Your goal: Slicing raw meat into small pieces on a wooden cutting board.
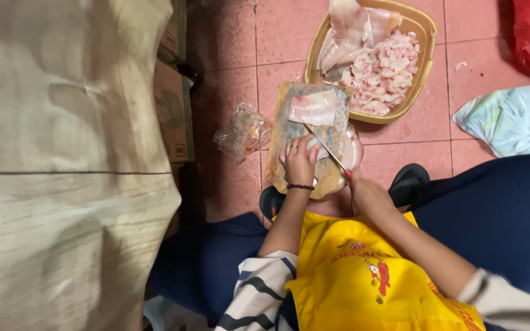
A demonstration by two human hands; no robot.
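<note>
Two bare hands work on the worn wooden cutting board [289,132] on the pink tiled floor: the left hand [300,160] presses curled fingers on a pale fish piece, and the right hand [366,190] has its grip closed around a thin-bladed knife [325,147] slanting across it. Farther up the board lies a pale pink fish fillet [314,108], and beyond the board's far corner sits an oval yellow plastic basket [426,37] of cut fish.

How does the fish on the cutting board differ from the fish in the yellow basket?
The fish on the cutting board is one flat slab lying whole, while much of the fish in the yellow basket is cut into a heap of small pieces beside a few large fillets. The slab on the cutting board shows a pale pink face; the heap looks pinker and lumpier. The left hand and the knife in the right hand work by the board, not the basket. Both are raw, pale flesh.
</note>
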